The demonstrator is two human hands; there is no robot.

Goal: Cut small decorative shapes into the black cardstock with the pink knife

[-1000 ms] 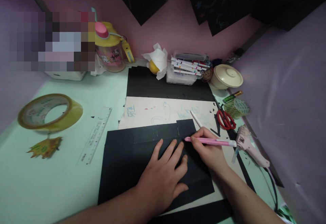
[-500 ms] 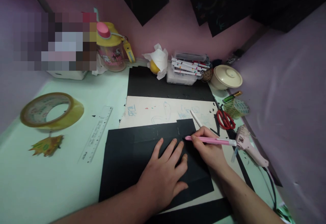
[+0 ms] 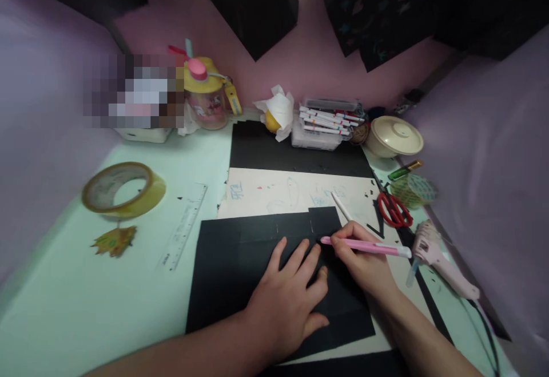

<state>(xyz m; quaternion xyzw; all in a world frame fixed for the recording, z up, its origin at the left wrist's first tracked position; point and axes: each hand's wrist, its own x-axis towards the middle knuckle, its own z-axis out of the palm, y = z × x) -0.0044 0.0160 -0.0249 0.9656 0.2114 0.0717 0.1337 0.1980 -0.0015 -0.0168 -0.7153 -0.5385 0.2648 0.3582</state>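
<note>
A sheet of black paper point(image 3: 231, 274) lies on the desk, with a raised tab at its upper right and short pale lines near the top edge. My left hand point(image 3: 289, 294) rests flat on this sheet, fingers spread. My right hand point(image 3: 364, 260) grips a slim pink pen-shaped tool point(image 3: 364, 245) with a white end. Its tip points left and sits close to the black paper, just beside my left fingertips; whether it touches cannot be made out. Under the black paper is a pale sheet point(image 3: 253, 194) with blue scribbles.
On the left are a tape roll point(image 3: 124, 189), a leaf point(image 3: 114, 241) and a clear ruler point(image 3: 189, 225). Red-handled scissors point(image 3: 394, 210) and a pink glue gun point(image 3: 446, 262) with a cord lie right. Behind stand a bottle point(image 3: 206, 96), a box of markers point(image 3: 326, 125) and a lidded bowl point(image 3: 394, 135).
The whole view has shifted, so everything appears farther right and slightly lower. Both hands keep nearly the same place on the black paper.
</note>
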